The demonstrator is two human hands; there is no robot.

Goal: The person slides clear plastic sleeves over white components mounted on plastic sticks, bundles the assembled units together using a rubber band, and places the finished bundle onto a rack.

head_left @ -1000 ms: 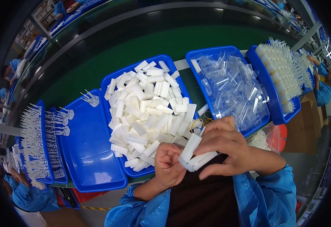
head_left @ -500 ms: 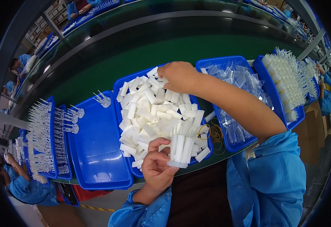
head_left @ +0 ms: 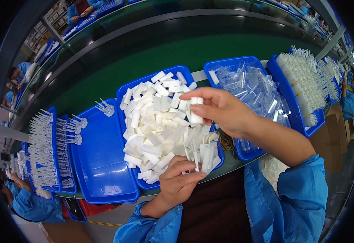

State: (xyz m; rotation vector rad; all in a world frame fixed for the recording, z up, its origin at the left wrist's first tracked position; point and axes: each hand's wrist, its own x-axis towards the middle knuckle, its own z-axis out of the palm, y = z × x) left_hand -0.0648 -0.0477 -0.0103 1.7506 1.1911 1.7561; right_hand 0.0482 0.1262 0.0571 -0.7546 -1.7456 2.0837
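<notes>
My left hand (head_left: 178, 181) pinches a clear plastic holder with thin upright prongs (head_left: 205, 158) near the tray's front edge. White sleeves cover some prongs; others stand bare. Above it, my right hand (head_left: 227, 114) grips a white foam-like cylinder (head_left: 197, 110) between thumb and fingers; whether a second piece sits with it I cannot tell. Both hands are over a blue tray (head_left: 122, 91) heaped with loose white cylinders (head_left: 154, 121). The base of the holder is partly hidden by my left fingers.
To the left, a blue tray (head_left: 104, 162) bears several pronged holders (head_left: 105, 107), beside stacked trays of more (head_left: 43, 150). On the right are a tray of clear plastic sleeves (head_left: 250, 93), rubber bands (head_left: 226, 141) and a tray of filled holders (head_left: 300, 89). A green conveyor belt (head_left: 185, 44) runs behind.
My right hand has come back from the tray's far side toward my left hand, now with a white cylinder showing in its fingers. The holder in my left hand has turned and shifted slightly right.
</notes>
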